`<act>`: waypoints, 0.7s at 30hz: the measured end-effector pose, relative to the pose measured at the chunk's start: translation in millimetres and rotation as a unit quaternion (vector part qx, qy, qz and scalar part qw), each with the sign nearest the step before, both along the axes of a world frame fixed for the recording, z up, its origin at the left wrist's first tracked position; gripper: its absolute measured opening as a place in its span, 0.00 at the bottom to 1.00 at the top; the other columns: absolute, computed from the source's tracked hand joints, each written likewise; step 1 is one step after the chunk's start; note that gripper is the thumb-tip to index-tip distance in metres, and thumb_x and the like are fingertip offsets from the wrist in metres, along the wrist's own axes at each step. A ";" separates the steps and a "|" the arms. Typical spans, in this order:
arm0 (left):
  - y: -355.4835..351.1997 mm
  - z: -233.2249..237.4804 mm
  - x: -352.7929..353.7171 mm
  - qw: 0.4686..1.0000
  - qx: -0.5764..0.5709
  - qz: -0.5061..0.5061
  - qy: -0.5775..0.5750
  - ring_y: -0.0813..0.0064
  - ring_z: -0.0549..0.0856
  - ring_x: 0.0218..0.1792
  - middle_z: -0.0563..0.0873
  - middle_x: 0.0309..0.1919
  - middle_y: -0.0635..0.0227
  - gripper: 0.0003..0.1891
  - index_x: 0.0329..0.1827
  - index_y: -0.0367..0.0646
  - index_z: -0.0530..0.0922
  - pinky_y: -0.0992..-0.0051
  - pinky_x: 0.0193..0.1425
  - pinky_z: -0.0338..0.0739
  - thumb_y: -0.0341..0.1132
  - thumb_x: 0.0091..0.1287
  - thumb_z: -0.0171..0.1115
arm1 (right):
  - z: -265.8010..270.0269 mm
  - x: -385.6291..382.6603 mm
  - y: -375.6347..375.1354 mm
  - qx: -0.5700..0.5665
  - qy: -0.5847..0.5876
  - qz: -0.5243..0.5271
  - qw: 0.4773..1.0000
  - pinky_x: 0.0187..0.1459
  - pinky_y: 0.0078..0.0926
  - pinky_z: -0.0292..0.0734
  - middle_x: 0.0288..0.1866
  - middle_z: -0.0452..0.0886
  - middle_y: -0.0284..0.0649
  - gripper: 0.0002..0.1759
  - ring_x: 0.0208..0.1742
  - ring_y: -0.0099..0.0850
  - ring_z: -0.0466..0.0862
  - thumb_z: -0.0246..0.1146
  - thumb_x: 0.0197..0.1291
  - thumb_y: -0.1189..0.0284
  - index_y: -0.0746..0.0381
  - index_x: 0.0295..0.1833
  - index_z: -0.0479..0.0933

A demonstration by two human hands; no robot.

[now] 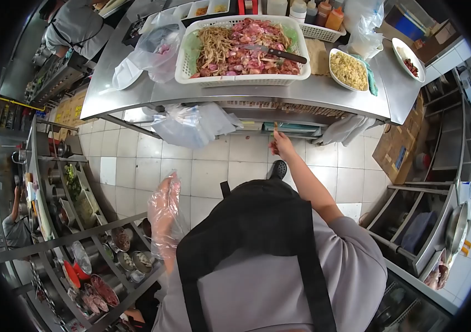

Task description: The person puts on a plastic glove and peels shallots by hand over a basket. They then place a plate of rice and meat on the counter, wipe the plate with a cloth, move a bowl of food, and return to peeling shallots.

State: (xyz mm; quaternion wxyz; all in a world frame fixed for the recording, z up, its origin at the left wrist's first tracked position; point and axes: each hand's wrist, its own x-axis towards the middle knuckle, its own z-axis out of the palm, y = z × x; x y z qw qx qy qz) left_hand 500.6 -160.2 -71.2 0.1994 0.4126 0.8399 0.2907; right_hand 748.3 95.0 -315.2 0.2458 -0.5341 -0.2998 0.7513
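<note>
My left hand (167,191) hangs over the tiled floor, inside a clear, crinkled plastic glove (164,232) that reaches up the forearm. Its fingers look stretched out, and nothing shows in them. In front of the table, my bare right hand (282,145) has curled fingers around a small, thin, orange-brown piece (275,127) whose kind I cannot make out. Ahead on the steel table stands a white basket (241,81) filled with pinkish-red chopped pieces (257,36) and pale brown shredded strips (216,47). A knife (280,53) with a dark handle lies across this food.
Beside the basket are a plastic bag (161,41) and a dish of yellowish chopped food (349,71). Sauce bottles (335,18) stand behind. More plastic bags (191,124) hang below the table edge. Racks of ingredient pans (102,288) line the left. Other people (78,27) work there.
</note>
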 end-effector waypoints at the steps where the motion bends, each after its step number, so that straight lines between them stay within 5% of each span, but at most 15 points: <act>1: -7.9 -1.7 -2.0 1.000 0.013 0.006 -0.005 0.57 0.82 0.47 0.83 0.44 0.53 0.18 0.54 0.42 0.76 0.69 0.49 0.74 0.44 0.68 0.52 | 3.5 -16.1 4.2 -0.009 0.014 -0.012 1.000 0.18 0.24 0.66 0.22 0.69 0.34 0.12 0.15 0.24 0.66 0.51 0.67 0.59 0.57 0.44 0.65; 8: -50.6 -20.2 -9.9 0.996 0.070 0.034 -0.039 0.58 0.83 0.40 0.83 0.42 0.53 0.19 0.54 0.43 0.76 0.71 0.45 0.75 0.46 0.68 0.52 | 24.4 -45.6 31.8 0.061 0.102 -0.064 0.991 0.17 0.23 0.54 0.19 0.65 0.34 0.15 0.14 0.23 0.59 0.48 0.69 0.60 0.56 0.33 0.61; 11: -69.0 -25.1 -17.8 0.999 -0.011 0.045 -0.010 0.58 0.83 0.39 0.83 0.41 0.52 0.19 0.54 0.43 0.76 0.72 0.45 0.74 0.47 0.68 0.51 | 33.0 -47.7 48.0 0.059 0.101 -0.067 0.991 0.17 0.23 0.53 0.18 0.63 0.33 0.15 0.14 0.23 0.58 0.48 0.69 0.60 0.57 0.32 0.62; 21: -73.0 -17.0 -17.0 0.999 -0.015 0.047 0.022 0.56 0.82 0.39 0.82 0.40 0.51 0.18 0.54 0.45 0.75 0.68 0.44 0.74 0.46 0.68 0.51 | 35.8 -46.6 64.8 0.049 0.072 -0.108 0.990 0.12 0.21 0.47 0.17 0.62 0.31 0.11 0.11 0.20 0.56 0.50 0.68 0.64 0.57 0.33 0.63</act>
